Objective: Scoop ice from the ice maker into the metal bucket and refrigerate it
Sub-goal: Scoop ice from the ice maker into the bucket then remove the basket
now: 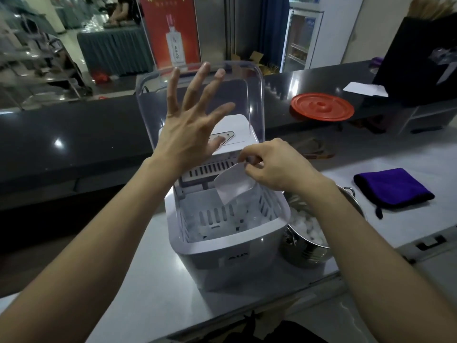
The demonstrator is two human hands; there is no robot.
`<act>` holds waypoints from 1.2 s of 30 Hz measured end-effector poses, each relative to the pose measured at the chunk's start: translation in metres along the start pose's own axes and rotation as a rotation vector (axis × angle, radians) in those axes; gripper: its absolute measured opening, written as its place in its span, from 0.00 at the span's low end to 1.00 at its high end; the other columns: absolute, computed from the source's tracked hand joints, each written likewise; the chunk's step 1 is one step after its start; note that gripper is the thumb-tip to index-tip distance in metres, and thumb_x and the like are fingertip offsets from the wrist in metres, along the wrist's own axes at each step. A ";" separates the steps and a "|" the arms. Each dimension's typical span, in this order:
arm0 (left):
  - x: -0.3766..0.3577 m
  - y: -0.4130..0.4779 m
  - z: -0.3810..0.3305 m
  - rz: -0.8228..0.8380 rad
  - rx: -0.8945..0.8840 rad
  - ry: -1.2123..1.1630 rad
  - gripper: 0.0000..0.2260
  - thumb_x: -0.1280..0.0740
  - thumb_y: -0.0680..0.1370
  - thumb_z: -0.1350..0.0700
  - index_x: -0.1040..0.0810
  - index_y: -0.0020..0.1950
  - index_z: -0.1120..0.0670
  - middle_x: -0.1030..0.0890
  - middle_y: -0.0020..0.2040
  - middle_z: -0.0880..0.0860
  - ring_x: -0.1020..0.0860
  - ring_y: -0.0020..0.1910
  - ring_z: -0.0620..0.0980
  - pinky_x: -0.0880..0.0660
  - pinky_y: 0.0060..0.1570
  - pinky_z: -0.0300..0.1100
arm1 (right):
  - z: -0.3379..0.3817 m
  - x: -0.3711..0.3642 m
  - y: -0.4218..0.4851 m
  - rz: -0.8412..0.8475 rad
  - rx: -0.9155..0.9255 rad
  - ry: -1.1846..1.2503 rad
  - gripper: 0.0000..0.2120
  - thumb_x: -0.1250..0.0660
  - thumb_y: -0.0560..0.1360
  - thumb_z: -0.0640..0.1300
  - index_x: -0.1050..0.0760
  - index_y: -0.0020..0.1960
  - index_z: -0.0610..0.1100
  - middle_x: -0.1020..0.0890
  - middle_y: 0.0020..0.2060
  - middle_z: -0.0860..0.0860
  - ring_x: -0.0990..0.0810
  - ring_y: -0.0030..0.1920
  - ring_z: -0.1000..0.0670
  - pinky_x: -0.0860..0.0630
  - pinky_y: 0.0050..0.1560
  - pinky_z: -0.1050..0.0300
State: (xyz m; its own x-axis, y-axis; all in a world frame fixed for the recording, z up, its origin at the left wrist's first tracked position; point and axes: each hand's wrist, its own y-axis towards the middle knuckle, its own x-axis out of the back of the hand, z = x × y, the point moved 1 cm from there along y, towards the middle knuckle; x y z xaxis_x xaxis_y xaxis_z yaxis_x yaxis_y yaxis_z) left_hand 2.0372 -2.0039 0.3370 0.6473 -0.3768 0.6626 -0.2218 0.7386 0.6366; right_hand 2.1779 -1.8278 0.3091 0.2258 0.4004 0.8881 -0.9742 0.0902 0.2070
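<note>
A white ice maker (230, 261) stands on the counter with its clear lid (249, 95) raised upright. My left hand (190, 125) is spread open in front of the lid, holding nothing. Over the ice basket (217, 219), my right hand (274, 164) pinches the handle of a white plastic scoop (232, 188), which hangs mouth-down. Little ice shows in the basket. Right of the machine, partly behind my right forearm, stands the metal bucket (306, 251) with ice (309, 229) in it.
A folded purple cloth (393, 188) lies on the counter to the right. A red round lid (321, 106) and white paper (366, 89) rest on the dark raised bar behind. A glass-door fridge (301, 35) stands at the back.
</note>
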 end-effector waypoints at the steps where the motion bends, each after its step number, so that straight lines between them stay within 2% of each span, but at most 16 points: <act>1: 0.003 0.003 -0.001 -0.008 0.002 0.022 0.30 0.24 0.75 0.38 0.25 0.75 0.42 0.51 0.89 0.58 0.53 0.88 0.64 0.55 0.80 0.76 | 0.001 -0.001 0.001 0.012 0.002 -0.010 0.11 0.31 0.79 0.48 0.15 0.60 0.55 0.18 0.42 0.58 0.18 0.45 0.54 0.18 0.52 0.53; 3: 0.008 0.010 -0.002 -0.032 -0.009 0.052 0.32 0.24 0.73 0.37 0.26 0.75 0.42 0.53 0.89 0.58 0.54 0.88 0.63 0.58 0.80 0.74 | 0.001 -0.002 0.003 0.039 -0.006 -0.021 0.12 0.30 0.78 0.47 0.15 0.60 0.56 0.21 0.41 0.60 0.19 0.45 0.55 0.19 0.50 0.55; 5: 0.011 0.020 -0.002 -0.052 -0.027 0.057 0.37 0.23 0.72 0.37 0.29 0.79 0.42 0.53 0.89 0.59 0.54 0.88 0.63 0.59 0.80 0.71 | 0.000 -0.001 0.004 0.058 -0.022 -0.040 0.14 0.29 0.77 0.46 0.15 0.60 0.57 0.22 0.39 0.62 0.21 0.43 0.58 0.23 0.46 0.59; 9: 0.015 0.045 -0.005 -0.058 -0.043 0.039 0.50 0.21 0.70 0.35 0.40 0.86 0.43 0.51 0.88 0.62 0.52 0.87 0.65 0.55 0.82 0.71 | -0.005 0.001 0.002 0.080 -0.075 -0.051 0.15 0.28 0.74 0.46 0.17 0.59 0.58 0.22 0.40 0.61 0.23 0.41 0.59 0.31 0.37 0.65; 11: 0.014 0.057 -0.008 -0.061 -0.044 0.011 0.52 0.20 0.69 0.35 0.41 0.87 0.45 0.50 0.88 0.63 0.51 0.87 0.65 0.52 0.83 0.69 | -0.007 0.001 -0.001 0.094 -0.097 -0.062 0.14 0.28 0.74 0.46 0.17 0.57 0.58 0.23 0.40 0.61 0.24 0.40 0.60 0.31 0.35 0.64; 13: 0.012 0.066 -0.013 -0.052 -0.036 -0.007 0.51 0.20 0.70 0.35 0.40 0.86 0.47 0.48 0.88 0.62 0.50 0.87 0.64 0.52 0.84 0.66 | -0.009 0.001 -0.002 0.109 -0.112 -0.058 0.13 0.28 0.73 0.46 0.16 0.56 0.59 0.23 0.40 0.63 0.24 0.41 0.60 0.29 0.37 0.63; 16: 0.005 0.070 -0.020 -0.022 -0.028 -0.017 0.49 0.22 0.72 0.34 0.40 0.86 0.48 0.46 0.88 0.61 0.47 0.87 0.62 0.53 0.84 0.65 | -0.009 -0.001 -0.005 0.118 -0.102 -0.047 0.13 0.28 0.74 0.47 0.15 0.57 0.60 0.23 0.42 0.61 0.22 0.44 0.56 0.25 0.45 0.59; 21: -0.001 0.066 -0.023 -0.030 -0.017 -0.024 0.48 0.24 0.73 0.32 0.40 0.86 0.46 0.45 0.88 0.61 0.46 0.87 0.62 0.53 0.84 0.65 | -0.010 -0.003 -0.009 0.119 -0.075 -0.032 0.13 0.28 0.77 0.46 0.14 0.59 0.57 0.15 0.55 0.55 0.18 0.53 0.51 0.17 0.55 0.53; 23: -0.001 0.066 -0.024 -0.028 -0.015 -0.016 0.48 0.24 0.73 0.32 0.40 0.86 0.46 0.45 0.88 0.61 0.46 0.87 0.63 0.53 0.84 0.65 | -0.009 -0.004 -0.008 0.119 -0.074 -0.028 0.12 0.27 0.78 0.46 0.14 0.59 0.57 0.15 0.58 0.54 0.18 0.54 0.51 0.17 0.55 0.54; 28: -0.001 0.064 -0.024 -0.040 -0.014 -0.016 0.47 0.23 0.73 0.33 0.39 0.86 0.46 0.44 0.87 0.61 0.45 0.86 0.63 0.53 0.84 0.65 | -0.006 -0.005 -0.008 0.124 -0.070 -0.023 0.12 0.26 0.77 0.45 0.14 0.59 0.57 0.14 0.57 0.55 0.18 0.52 0.53 0.18 0.52 0.55; 36: -0.004 0.058 -0.024 -0.085 -0.015 0.007 0.45 0.25 0.74 0.33 0.38 0.86 0.46 0.43 0.87 0.61 0.44 0.86 0.64 0.51 0.84 0.65 | -0.003 -0.004 -0.005 0.146 -0.027 0.009 0.12 0.26 0.77 0.44 0.12 0.57 0.56 0.15 0.60 0.56 0.18 0.53 0.54 0.16 0.56 0.54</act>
State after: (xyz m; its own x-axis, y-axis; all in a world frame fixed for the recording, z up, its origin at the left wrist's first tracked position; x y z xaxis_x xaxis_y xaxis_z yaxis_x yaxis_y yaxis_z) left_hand 2.0394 -1.9458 0.3616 0.6687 -0.4345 0.6034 -0.1546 0.7126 0.6844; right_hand 2.1824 -1.8270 0.3035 0.0819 0.4189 0.9043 -0.9964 0.0551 0.0647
